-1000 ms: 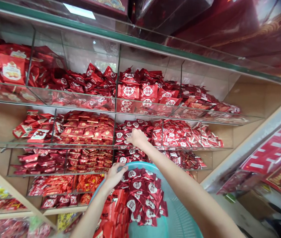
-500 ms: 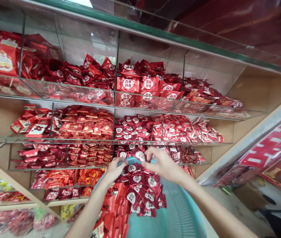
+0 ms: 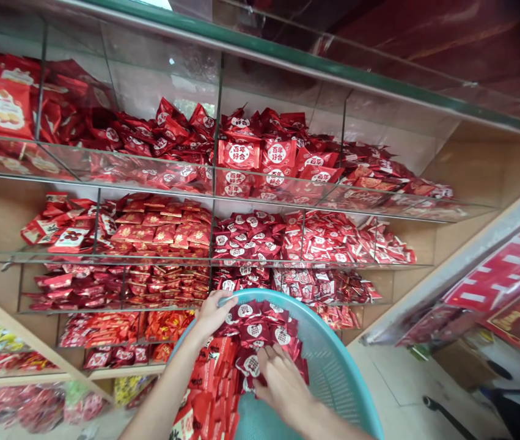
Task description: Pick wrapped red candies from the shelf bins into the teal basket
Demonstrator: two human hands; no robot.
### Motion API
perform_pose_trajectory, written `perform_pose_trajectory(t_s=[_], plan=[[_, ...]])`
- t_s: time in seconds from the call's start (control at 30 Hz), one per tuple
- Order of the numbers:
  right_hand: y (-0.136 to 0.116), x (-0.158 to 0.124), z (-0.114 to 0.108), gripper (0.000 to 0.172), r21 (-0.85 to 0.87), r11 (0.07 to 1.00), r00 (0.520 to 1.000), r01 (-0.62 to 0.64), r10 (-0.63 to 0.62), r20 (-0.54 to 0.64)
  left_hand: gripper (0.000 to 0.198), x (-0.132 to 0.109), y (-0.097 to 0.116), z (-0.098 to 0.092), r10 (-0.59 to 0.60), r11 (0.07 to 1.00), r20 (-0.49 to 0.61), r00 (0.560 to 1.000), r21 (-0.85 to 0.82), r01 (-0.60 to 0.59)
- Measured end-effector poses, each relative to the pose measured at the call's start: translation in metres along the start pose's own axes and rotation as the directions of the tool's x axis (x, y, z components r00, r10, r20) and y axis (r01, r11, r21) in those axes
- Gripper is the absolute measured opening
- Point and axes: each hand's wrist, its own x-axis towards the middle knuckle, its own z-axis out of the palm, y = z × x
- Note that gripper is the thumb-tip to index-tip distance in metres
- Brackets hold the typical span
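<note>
Maroon packets [image 3: 254,330] in teal basket [image 3: 328,360], bottom center: pile's long axis runs up-down frame, white oval labels face up, lettering too small to read. Right hand [image 3: 280,382] on them, fingers bent; can't tell if gripping one. Left hand [image 3: 211,316] clamped on rim. Red packets [image 3: 214,376] alongside, left. Shelf packets [image 3: 240,154], upper center: "百年好合".

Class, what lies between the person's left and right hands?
Dark red packets lie between the left hand and the right hand, inside the basket, as the head view shows.
</note>
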Motion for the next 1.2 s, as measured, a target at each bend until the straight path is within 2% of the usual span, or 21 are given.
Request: perform_pose_trajectory(t_s=[0.33,0.47,0.6,0.77,0.83,0.9,0.97,1.07,1.2], plan=[[-0.007,0.004,0.015,0.017,-0.235,0.967,0.981,0.095,-0.131,-0.144,0.037,-0.002,0.003,-0.001,-0.023,0.997,0.021,1.000,0.071,0.022],[-0.009,0.011,0.021,0.015,-0.284,0.951,0.976,0.120,-0.166,-0.143,0.036,-0.001,0.002,-0.001,-0.015,0.998,0.027,1.000,0.069,0.013],[-0.009,0.016,0.024,0.019,-0.314,0.942,0.973,0.122,-0.176,-0.148,0.035,-0.001,0.001,-0.001,-0.013,0.997,0.024,1.000,0.083,0.011],[-0.009,0.018,0.023,0.022,-0.314,0.942,0.980,0.121,-0.163,-0.111,0.037,-0.001,0.001,-0.001,-0.005,0.997,0.029,1.000,0.074,0.003],[-0.010,0.017,0.019,0.018,-0.299,0.948,0.985,0.111,-0.146,-0.094,0.038,-0.001,0.000,0.000,0.003,0.998,0.028,1.000,0.062,-0.005],[-0.013,0.016,0.007,0.011,-0.267,0.956,0.984,0.119,-0.149,-0.094,0.038,0.000,0.000,0.000,0.011,0.999,0.023,1.000,0.048,-0.012],[-0.017,0.017,-0.016,0.019,-0.228,0.963,0.976,0.142,-0.175,-0.131,0.038,0.000,-0.001,0.000,0.020,0.999,0.015,1.000,0.036,-0.020],[-0.020,0.028,-0.070,0.022,-0.177,0.969,0.937,0.171,-0.216,-0.274,0.037,0.000,0.001,-0.001,0.024,0.999,0.011,1.000,0.046,-0.025],[-0.013,0.068,-0.139,0.019,-0.028,0.985,0.861,0.171,-0.163,-0.482,0.040,-0.001,0.004,-0.002,0.000,0.998,0.019,1.000,0.056,-0.001]])
